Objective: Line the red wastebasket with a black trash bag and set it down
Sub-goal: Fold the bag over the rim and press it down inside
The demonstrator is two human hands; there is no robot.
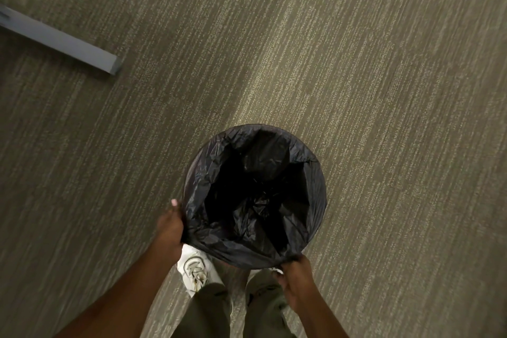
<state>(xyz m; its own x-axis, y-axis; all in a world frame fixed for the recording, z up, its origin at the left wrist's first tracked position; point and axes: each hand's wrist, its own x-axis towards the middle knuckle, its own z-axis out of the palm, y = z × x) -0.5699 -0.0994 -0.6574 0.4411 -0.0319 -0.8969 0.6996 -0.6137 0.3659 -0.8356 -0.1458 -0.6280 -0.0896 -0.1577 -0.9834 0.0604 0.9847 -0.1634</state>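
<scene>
I look straight down into a round wastebasket whose rim and inside are covered by a black trash bag [315,186]; the bag is folded over the whole rim, so none of the red shows. My left hand [170,228] grips the bag-covered rim on its left side, thumb up along the edge. My right hand [295,277] pinches the bag's folded edge at the near right of the rim. The basket is in front of my feet; I cannot tell whether it rests on the carpet.
Striped grey-green carpet [356,63] covers the whole floor. A grey metal bar, like a furniture foot [63,41], lies at the upper left. My white shoe [193,269] and olive trouser legs [211,310] are just below the basket.
</scene>
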